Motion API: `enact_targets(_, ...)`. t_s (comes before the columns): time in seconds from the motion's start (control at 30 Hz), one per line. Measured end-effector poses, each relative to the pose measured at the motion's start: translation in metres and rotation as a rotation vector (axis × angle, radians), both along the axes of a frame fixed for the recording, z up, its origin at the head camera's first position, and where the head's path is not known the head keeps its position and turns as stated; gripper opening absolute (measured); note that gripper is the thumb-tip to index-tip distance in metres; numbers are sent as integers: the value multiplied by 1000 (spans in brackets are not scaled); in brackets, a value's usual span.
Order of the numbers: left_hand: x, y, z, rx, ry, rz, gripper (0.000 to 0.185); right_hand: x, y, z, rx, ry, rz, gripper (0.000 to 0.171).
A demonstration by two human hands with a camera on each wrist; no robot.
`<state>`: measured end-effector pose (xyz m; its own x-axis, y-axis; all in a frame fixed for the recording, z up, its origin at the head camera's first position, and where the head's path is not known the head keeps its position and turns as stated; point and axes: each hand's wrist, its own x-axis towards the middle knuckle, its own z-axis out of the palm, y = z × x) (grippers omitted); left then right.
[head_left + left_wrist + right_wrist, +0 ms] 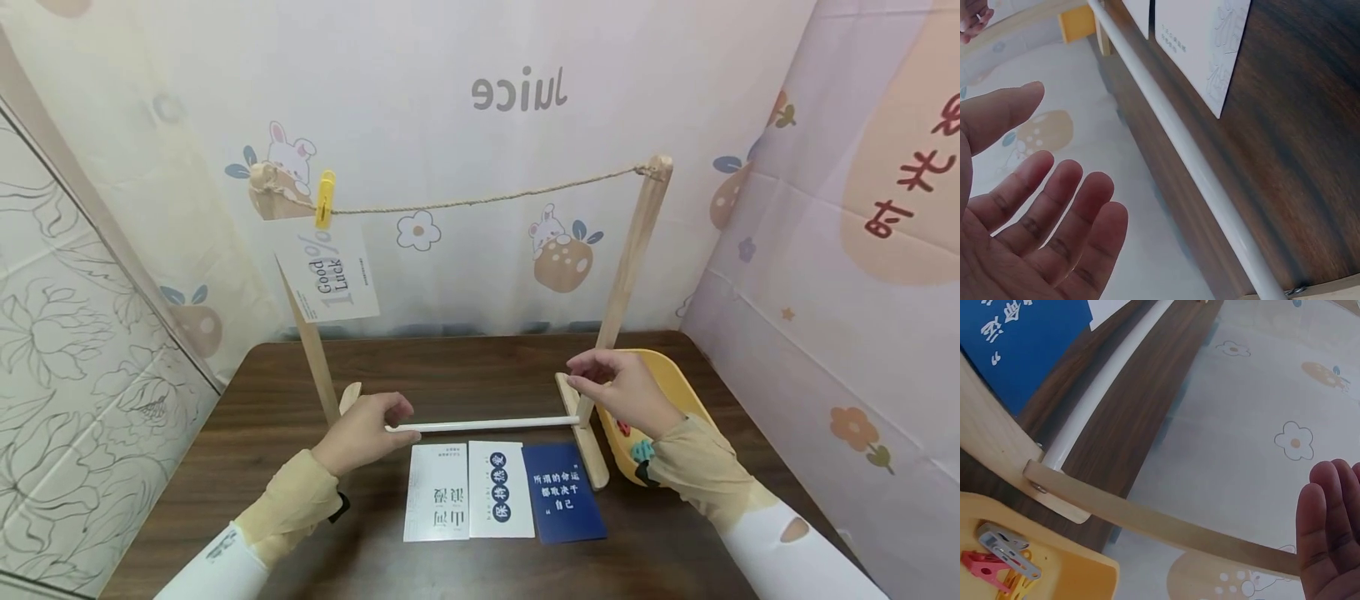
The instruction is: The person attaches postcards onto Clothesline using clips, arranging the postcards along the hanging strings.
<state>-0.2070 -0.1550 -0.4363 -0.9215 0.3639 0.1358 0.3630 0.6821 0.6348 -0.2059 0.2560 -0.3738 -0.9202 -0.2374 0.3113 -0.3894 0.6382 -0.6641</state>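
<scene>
My left hand (367,429) hovers by the left end of the white rod (487,425), its fingers loosely bent around nothing. My right hand (626,387) is near the right wooden post (626,267) and over the yellow basket's edge, also holding nothing. On the twine (480,202), a yellow clothespin (325,200) clips a white "Good Luck" card (356,292), which hangs tilted at the left. Three cards lie side by side in front of the rod: a white card (427,475), a white card with dark blue circles (517,517) and a navy card (562,525).
The yellow basket (667,367) stands to the right and holds several clothespins, including a grey clothespin (1007,547) and a red one (988,569). Wooden feet (592,458) support the rack on the dark table (465,375). Printed curtains (450,275) hang behind.
</scene>
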Motion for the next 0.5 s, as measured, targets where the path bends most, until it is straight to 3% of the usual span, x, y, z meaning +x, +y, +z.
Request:
enact_targets(0.2,-1,4,-9,-88,-53,-26,33,3,7,-4,2,2,6,15)
enact_targets(0.5,-2,8,-18,-213,-51,-27,36,4,19,-8,-11,8,10,13)
